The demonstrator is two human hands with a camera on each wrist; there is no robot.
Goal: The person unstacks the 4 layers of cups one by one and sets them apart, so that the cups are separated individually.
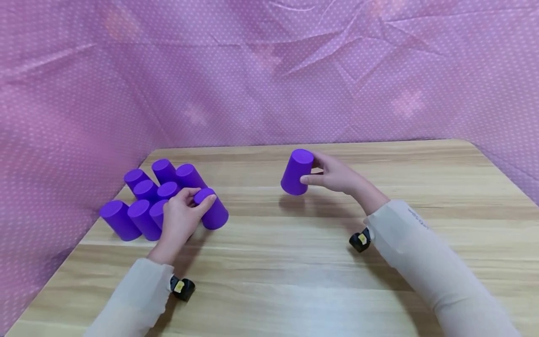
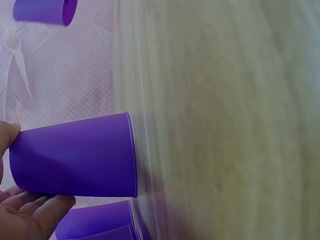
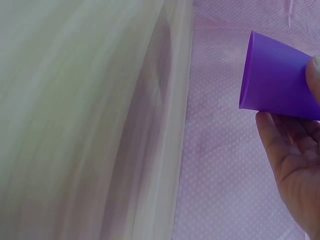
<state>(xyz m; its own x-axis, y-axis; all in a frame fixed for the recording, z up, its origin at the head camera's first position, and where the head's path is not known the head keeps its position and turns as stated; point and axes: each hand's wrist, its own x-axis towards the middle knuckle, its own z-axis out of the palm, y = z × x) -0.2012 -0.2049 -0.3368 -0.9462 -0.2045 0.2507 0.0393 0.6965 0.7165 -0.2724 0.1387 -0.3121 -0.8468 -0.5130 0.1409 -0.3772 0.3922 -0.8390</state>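
My left hand (image 1: pixel 180 219) grips an upside-down purple cup (image 1: pixel 215 215) near its closed end, thumb on one side and fingers on the other. Whether that cup's rim touches the table I cannot tell. Right of the table's middle, my right hand (image 1: pixel 337 175) holds another upside-down purple cup (image 1: pixel 294 177) above the surface, with a shadow below it. In the right wrist view this cup (image 3: pixel 280 77) sits between thumb and fingers. Several more inverted purple cups (image 1: pixel 120 221) stand grouped on the left, partly hidden behind my left hand.
The wooden table (image 1: pixel 269 276) has its far edge against a pink dotted cloth (image 1: pixel 252 84), which also hangs along the left and right. A small black wrist camera (image 1: pixel 183 289) sits at the left cuff, and another black camera (image 1: pixel 360 240) at the right cuff.
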